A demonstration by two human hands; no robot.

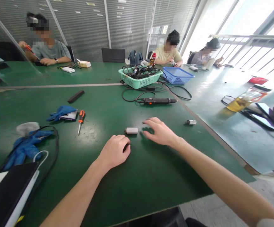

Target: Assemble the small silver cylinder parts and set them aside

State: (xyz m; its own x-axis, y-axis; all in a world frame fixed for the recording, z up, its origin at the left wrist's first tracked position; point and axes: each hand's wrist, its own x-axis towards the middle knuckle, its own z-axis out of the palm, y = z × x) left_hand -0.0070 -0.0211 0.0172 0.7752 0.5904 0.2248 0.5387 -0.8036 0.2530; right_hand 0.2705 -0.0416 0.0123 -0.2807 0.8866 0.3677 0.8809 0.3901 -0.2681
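A small silvery cylinder with a brownish end (131,130) lies on its side on the green table between my hands. My left hand (115,150) rests on the table just below it, fingers curled and thumb bent in; nothing shows in the gap between thumb and forefinger. To the right of the cylinder, my right hand (159,130) is held low over the table, palm down. Its fingers are spread, with the fingertips pointing at the cylinder but apart from it. A second, similar metal piece (191,122) lies farther right, near the table seam.
An orange-handled screwdriver (81,118), blue gloves (63,113) and a dark bar (76,96) lie left. Ahead are a black electric screwdriver (159,101), a green basket (139,82) of cables and tools, and a blue basket (178,75). Co-workers sit beyond; a bottle (241,101) lies right.
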